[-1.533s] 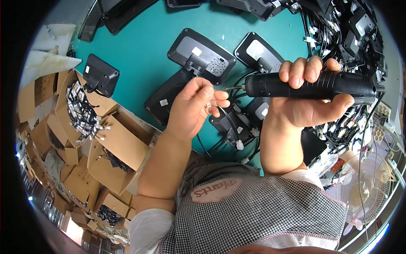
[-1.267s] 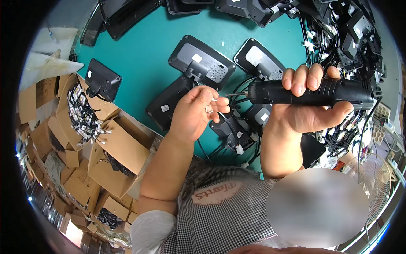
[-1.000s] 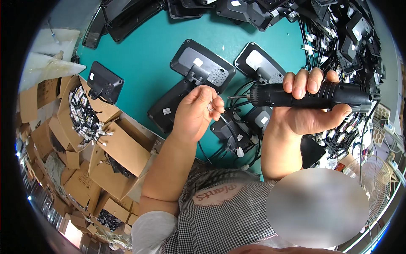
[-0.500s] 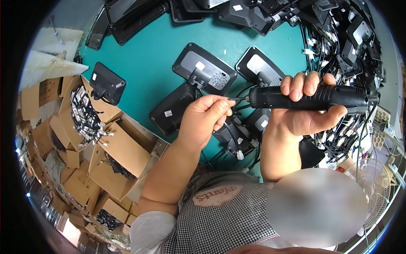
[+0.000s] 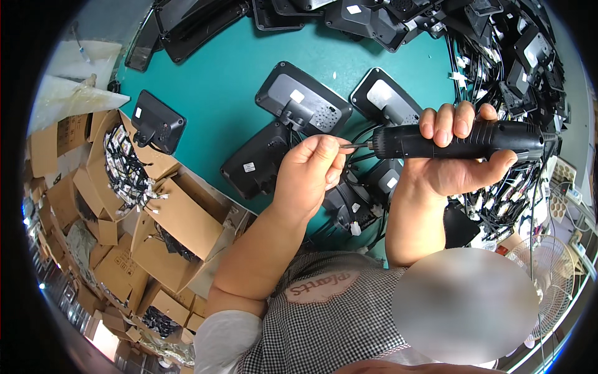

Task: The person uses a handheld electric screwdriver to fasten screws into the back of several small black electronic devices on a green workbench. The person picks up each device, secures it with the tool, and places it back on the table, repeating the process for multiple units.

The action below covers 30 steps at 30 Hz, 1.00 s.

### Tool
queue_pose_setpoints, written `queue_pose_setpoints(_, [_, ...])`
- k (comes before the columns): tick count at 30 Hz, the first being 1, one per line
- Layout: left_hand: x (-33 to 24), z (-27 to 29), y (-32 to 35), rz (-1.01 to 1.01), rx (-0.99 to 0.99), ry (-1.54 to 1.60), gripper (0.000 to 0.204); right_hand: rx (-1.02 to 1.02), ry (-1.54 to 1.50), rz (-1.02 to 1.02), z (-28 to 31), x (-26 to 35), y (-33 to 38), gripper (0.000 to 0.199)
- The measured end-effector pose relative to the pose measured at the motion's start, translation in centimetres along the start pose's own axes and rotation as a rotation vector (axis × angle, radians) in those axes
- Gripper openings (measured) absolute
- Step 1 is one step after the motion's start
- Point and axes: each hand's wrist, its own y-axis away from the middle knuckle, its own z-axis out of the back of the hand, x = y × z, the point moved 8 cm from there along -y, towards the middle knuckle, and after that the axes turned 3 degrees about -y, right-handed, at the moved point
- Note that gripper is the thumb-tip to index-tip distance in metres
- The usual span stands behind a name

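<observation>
A black electric screwdriver (image 5: pixel 414 142) lies level in my right hand (image 5: pixel 458 149), its bit (image 5: pixel 360 146) pointing left. My right fingers wrap over the body and the thumb lies along its lower side. At the bit's tip, my left hand (image 5: pixel 311 168) is closed in a pinch; anything between the fingertips is too small or hidden to make out. Beneath and beyond the hands lie black plastic display units with stands: one (image 5: pixel 305 100) behind my left hand, another (image 5: pixel 255 159) to its left, and a third (image 5: pixel 386 96) behind the screwdriver.
Another black unit (image 5: pixel 159 121) lies at the left of the green tabletop (image 5: pixel 205 93). More units (image 5: pixel 364 19) line the far edge. Bundled cables with white connectors (image 5: pixel 498 193) heap at the right. Open cardboard boxes (image 5: pixel 180 218), some holding cables, stand at the left. A fan (image 5: pixel 551 287) is at lower right.
Both hands and the screwdriver have shifted slightly to the right. The left pinch stays at the bit's tip, and the right grip is unchanged.
</observation>
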Motion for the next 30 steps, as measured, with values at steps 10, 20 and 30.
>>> queue_pose_setpoints(10, [-1.0,0.0,-0.5,-0.045,-0.019,-0.216,0.024,-0.026,-0.013,0.010,1.0,0.4,0.0,0.058])
queue_pose_setpoints(20, [-0.5,0.5,-0.4,0.050,-0.018,-0.242,0.024,0.100,-0.027,-0.025,-0.2,-0.1,-0.2,0.058])
queue_pose_setpoints(30, [-10.5,6.4,-4.5,-0.173,-0.543,-1.339,0.055,0.054,0.041,0.058,0.5,-0.9,-1.6,0.057])
